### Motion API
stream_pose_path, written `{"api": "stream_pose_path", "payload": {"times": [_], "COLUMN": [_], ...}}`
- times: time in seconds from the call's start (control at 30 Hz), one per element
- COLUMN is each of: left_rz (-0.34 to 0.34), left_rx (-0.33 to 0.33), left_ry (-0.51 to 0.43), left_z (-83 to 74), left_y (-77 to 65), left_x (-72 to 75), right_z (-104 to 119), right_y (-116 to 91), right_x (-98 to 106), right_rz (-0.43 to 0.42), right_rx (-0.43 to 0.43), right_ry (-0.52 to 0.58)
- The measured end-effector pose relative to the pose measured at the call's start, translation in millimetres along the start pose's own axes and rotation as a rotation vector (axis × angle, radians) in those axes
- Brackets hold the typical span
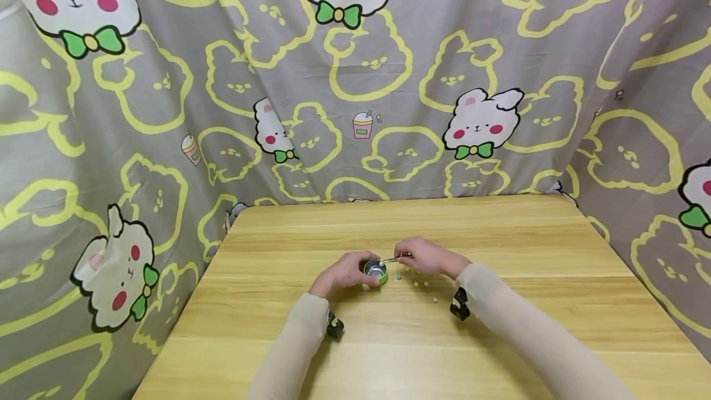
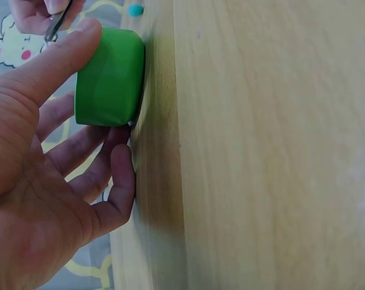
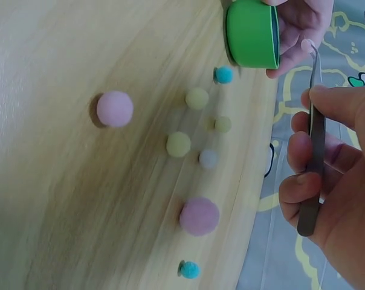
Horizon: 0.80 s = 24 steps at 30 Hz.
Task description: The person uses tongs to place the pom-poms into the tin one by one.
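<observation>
My left hand [image 1: 345, 271] holds a small green bowl [image 2: 110, 78] on the table, its thumb at the near side and the fingers round the far side. Inside, the bowl looks shiny and silvery in the head view. Between thumb and fingers, my right hand [image 3: 348, 160] grips a pair of bent-tip metal tweezers [image 3: 316, 151]. A small pale ball [image 3: 307, 45] sits at the tweezer tips, over the bowl's rim in the head view. To the right of the bowl, close by it, lies a small blue ball [image 3: 224, 75].
Several fuzzy-looking balls lie loose under and beside my right hand: pink balls [image 3: 199, 216], pale yellow balls [image 3: 178, 144], a whitish ball [image 3: 208, 159] and another blue ball [image 3: 189, 270]. A patterned curtain [image 1: 344, 79] hangs behind the wooden table [image 1: 389, 350].
</observation>
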<state>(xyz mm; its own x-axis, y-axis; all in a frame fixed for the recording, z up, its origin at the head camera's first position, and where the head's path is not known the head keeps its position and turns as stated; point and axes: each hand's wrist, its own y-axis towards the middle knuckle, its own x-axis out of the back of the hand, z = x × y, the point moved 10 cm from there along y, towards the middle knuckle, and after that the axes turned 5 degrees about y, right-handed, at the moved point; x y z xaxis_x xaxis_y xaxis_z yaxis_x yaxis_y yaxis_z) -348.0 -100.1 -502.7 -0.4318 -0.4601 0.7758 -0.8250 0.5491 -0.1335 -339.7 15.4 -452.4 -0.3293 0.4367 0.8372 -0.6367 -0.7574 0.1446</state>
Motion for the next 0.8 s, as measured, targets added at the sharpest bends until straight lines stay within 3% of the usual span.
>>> {"api": "stream_pose_path", "payload": {"times": [0.3,0.63,0.8], "left_rz": [0.000,0.002,-0.001], "left_rx": [0.002,0.001,-0.008], "left_ry": [-0.005,-0.009,-0.003], "left_z": [-0.5,0.1,-0.5], "left_y": [-0.1,-0.5,-0.3], "left_x": [0.1,-0.5,0.9], "right_z": [-4.7,-4.6,-0.6], "right_y": [2.7,5.3,4.9], "right_x": [-6.6,-8.4,-4.3], "right_rz": [0.011,0.024,0.007], "right_rx": [-0.029,-0.085,-0.070], "right_ry": [-0.033,-0.005,0.022]}}
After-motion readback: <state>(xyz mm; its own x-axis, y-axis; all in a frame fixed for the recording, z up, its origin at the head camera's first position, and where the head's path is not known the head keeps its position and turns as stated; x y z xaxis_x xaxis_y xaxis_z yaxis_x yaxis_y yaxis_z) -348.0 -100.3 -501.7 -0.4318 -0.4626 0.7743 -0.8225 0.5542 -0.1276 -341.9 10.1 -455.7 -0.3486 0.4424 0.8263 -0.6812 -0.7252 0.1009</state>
